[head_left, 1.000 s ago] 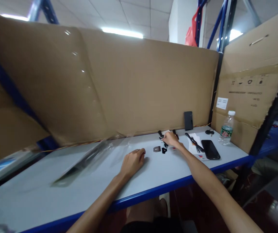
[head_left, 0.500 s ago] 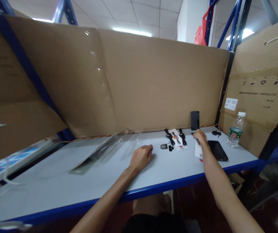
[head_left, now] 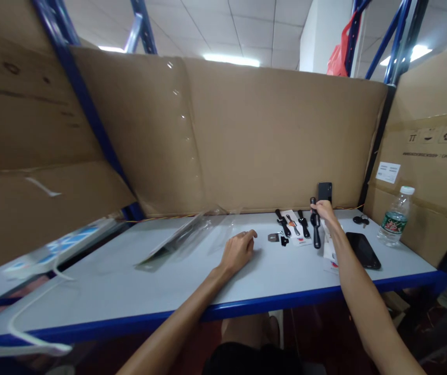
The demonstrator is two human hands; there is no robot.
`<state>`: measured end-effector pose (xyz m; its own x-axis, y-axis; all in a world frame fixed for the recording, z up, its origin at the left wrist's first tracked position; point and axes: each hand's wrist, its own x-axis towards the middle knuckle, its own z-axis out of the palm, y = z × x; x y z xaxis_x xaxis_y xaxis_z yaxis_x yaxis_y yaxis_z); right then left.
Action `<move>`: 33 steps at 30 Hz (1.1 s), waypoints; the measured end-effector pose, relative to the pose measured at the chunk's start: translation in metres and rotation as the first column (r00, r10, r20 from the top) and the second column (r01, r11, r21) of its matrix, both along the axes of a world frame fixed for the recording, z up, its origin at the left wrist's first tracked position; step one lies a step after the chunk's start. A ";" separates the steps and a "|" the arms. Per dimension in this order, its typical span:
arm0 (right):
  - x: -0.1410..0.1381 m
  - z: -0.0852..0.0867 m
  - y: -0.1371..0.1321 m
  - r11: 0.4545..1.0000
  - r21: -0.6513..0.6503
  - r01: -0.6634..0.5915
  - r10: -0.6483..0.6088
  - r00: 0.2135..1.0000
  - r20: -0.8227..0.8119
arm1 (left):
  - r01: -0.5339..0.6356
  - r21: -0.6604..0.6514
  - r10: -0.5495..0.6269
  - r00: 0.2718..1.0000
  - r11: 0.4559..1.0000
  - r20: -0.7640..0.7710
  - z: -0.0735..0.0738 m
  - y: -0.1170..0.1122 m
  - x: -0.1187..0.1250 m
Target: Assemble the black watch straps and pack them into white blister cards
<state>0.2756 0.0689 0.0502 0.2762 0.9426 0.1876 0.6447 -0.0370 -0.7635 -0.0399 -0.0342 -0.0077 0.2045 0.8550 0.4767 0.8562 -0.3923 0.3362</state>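
So a slim black tool [head_left: 316,229] is pinched near its top end by the fingertips of the right hand [head_left: 322,210], held out over the right part of the table [head_left: 129,297]; whether its lower end is touching the surface can't be told from here. The left hand [head_left: 239,249] is rested on the tabletop, fingers loosely curled, with nothing seen in them.

As for what could go wrong: only one end is gripped and the handle looks smooth, so the thing could be let slip or swung round if the pinch is too light. The dark phone lying flat [head_left: 364,251] is right beside that forearm and could be nudged by a careless elbow. The bottle [head_left: 395,221] is further off, but it's tall and could be tipped by a wide sweep. The metal plate [head_left: 273,237] and the little black bracket [head_left: 284,241] could easily be brushed aside by the left hand, being so small and flat.

Materials-wise, the table is smooth, pale grey and blue-edged, the plastic bag [head_left: 192,234] is clear, crinkled and shiny, and the back is walled with matte brown cardboard [head_left: 266,130], creased down one side
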 end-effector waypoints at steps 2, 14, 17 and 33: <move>-0.025 -0.001 -0.003 0.990 0.058 -0.127 0.135 0.975 -0.175 | 0.072 -0.026 -0.064 0.966 0.997 0.251 0.009 0.004 0.007; -0.106 -0.028 -0.018 0.908 0.178 -0.379 0.418 0.843 -0.339 | 0.689 -0.438 0.192 0.407 0.577 0.893 0.018 0.041 0.040; -0.089 -0.029 -0.018 0.909 0.139 -0.393 0.394 0.919 0.024 | 0.623 -0.408 0.240 0.339 0.668 0.910 0.006 0.052 0.023; -0.095 -0.047 -0.014 0.752 -0.208 -0.625 0.659 0.703 0.269 | 0.588 -0.266 0.126 0.268 0.764 0.955 -0.004 0.044 0.010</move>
